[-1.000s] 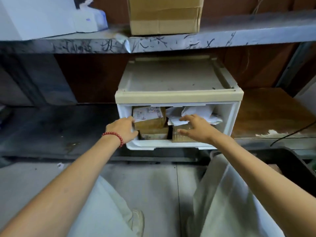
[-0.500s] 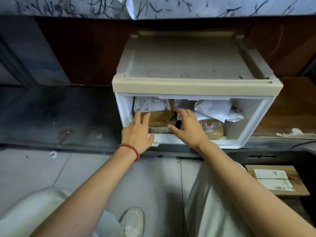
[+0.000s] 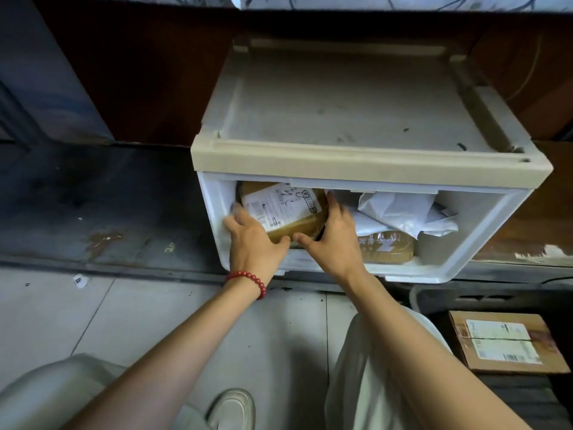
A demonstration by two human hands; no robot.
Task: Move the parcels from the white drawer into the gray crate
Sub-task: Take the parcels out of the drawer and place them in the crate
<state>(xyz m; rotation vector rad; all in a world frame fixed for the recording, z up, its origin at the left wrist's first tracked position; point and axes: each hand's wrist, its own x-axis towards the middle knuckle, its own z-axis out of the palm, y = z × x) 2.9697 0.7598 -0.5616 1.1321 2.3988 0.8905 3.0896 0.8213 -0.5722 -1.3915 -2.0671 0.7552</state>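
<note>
Parcel (image 3: 285, 209) in the white drawer (image 3: 214, 212) now sits tilted, gripped between left hand (image 3: 254, 246) and right hand (image 3: 335, 243).

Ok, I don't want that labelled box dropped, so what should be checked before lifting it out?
Grip of left hand on labelled box: ok, holds its left end.
Grip of right hand: ok, holds its right end.
Clearance at upper lip of white drawer: not ok, box top tucked behind it.
No white bag on the box: ok, it lies to the right.
Room in gray crate: cannot tell, partly in view.
</note>
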